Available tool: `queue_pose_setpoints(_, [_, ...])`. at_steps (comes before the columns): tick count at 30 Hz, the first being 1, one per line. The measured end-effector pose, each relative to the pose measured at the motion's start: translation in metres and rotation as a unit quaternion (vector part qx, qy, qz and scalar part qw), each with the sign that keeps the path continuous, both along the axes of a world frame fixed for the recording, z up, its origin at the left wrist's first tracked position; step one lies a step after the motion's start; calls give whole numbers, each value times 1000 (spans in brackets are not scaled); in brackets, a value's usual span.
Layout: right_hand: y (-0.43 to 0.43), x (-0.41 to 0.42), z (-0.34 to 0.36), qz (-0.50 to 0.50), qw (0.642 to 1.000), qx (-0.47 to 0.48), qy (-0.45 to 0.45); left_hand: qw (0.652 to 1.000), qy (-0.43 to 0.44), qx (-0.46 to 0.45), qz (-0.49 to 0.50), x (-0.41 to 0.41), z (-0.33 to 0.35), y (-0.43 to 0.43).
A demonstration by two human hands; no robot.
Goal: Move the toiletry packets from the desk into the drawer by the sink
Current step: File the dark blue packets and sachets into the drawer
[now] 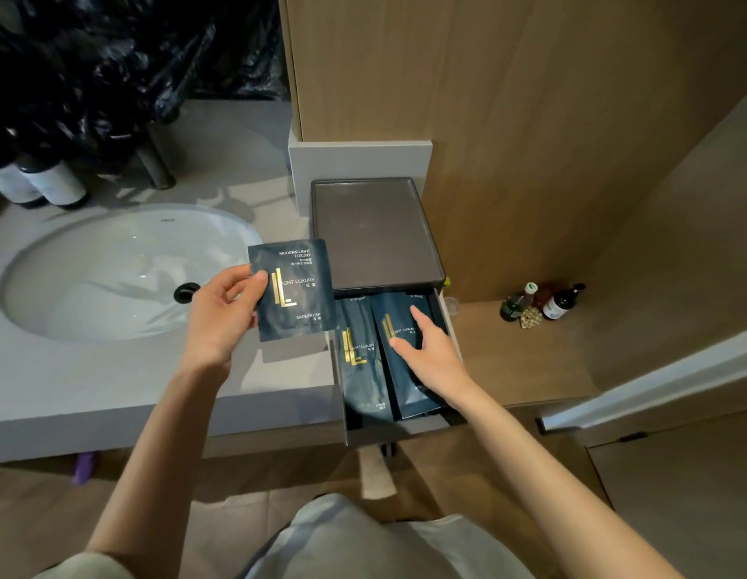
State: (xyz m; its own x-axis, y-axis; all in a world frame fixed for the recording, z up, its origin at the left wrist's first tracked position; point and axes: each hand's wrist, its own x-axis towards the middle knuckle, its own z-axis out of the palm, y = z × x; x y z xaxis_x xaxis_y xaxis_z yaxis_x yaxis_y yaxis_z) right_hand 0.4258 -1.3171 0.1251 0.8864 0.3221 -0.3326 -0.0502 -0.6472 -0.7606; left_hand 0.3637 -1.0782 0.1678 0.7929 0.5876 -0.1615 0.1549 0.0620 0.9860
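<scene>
From the head camera I am reading this as mid-task, with the placing step under way: two dark packets are lying side by side in the open drawer beside the sink. My right hand is resting there with its fingers stretched out flat, pressing the right-hand packet and gripping nothing. My left hand is pinching the shower cap packet by its left edge, above the counter just beside the drawer. Next, I judge, it needs lowering into the drawer.
</scene>
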Motion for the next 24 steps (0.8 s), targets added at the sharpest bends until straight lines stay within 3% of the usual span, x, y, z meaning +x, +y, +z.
queue_pose_setpoints(11, [14, -5, -27, 47, 984, -111, -134, 1000, 9, -6, 24, -4, -6, -5])
queue_pose_setpoints(15, [10, -6, -25, 111, 954, -201, -192, 999, 15, -12, 27, -4, -7, -8])
queue_pose_setpoints(24, [-18, -10, -25, 291, 909, -231, -188, 999, 26, -27, 6, -2, -9, -19])
